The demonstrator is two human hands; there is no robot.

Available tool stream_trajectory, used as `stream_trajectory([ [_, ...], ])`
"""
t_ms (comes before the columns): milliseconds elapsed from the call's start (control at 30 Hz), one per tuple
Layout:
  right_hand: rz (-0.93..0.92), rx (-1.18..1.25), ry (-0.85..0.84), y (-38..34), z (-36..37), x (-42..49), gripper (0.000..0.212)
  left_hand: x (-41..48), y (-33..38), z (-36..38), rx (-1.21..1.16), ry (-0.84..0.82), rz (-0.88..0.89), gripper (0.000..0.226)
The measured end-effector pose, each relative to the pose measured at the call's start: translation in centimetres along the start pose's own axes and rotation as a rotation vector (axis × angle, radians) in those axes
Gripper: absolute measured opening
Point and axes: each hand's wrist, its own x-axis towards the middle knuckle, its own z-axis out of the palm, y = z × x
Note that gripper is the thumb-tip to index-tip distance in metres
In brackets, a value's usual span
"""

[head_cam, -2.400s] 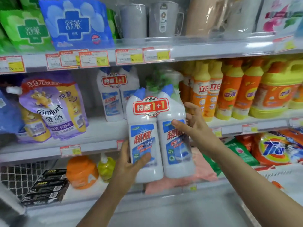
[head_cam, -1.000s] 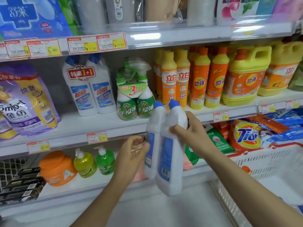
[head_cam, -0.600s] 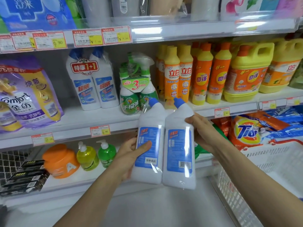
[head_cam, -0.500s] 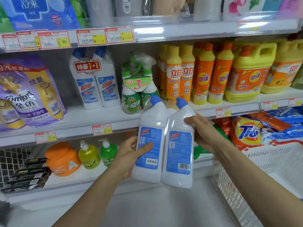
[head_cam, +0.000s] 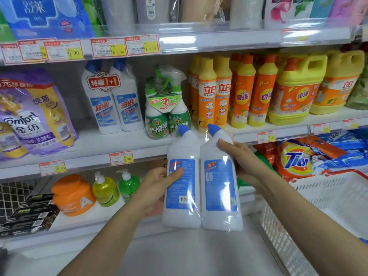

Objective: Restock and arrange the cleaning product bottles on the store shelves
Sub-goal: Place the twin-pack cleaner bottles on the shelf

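A shrink-wrapped twin pack of white toilet-cleaner bottles (head_cam: 201, 182) with blue caps is held upright in front of the shelves, its back labels facing me. My left hand (head_cam: 159, 186) grips its left side, thumb across the blue label. My right hand (head_cam: 241, 158) holds the right bottle near its shoulder, fingers curled behind it. An identical twin pack (head_cam: 111, 98) with a red "1+1" tag stands on the middle shelf (head_cam: 111, 144), front outward.
A green spray-bottle pack (head_cam: 167, 108) stands next to the shelved twin pack, then orange and yellow dish-soap bottles (head_cam: 235, 92) and jugs (head_cam: 296, 92). Comfort refill bags (head_cam: 33, 112) at left. Lower shelf holds an orange tub (head_cam: 71, 194), pump bottles (head_cam: 115, 188), Tide bags (head_cam: 298, 158). White basket (head_cam: 318, 206) at right.
I have turned the twin pack from its front label, through edge-on, to its back labels facing me. Over the last half second it has stayed in about the same place.
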Motion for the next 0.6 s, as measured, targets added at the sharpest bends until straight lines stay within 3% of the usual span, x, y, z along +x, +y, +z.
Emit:
stream_trajectory([
  [133, 0.185, 0.092, -0.268, -0.7, -1.5, -0.6, 0.085, 0.2, 1.7, -0.6, -0.055, 0.035, -0.107, 0.040],
  [200, 0.207, 0.003, -0.383, -0.8, -1.5, -1.2, 0.086, 0.2, 2.0, -1.0, -0.110, 0.031, -0.190, 0.036],
  [367, 0.150, -0.090, -0.222, -1.0, -0.2, -1.3, 0.054, 0.0, 2.1, -1.2, -0.221, 0.033, -0.309, 0.054],
  [600, 0.165, -0.147, -0.113, -0.8, 0.0, -1.1, 0.070, -0.4, 2.2, -1.5, -0.168, 0.029, -0.277, 0.047],
])
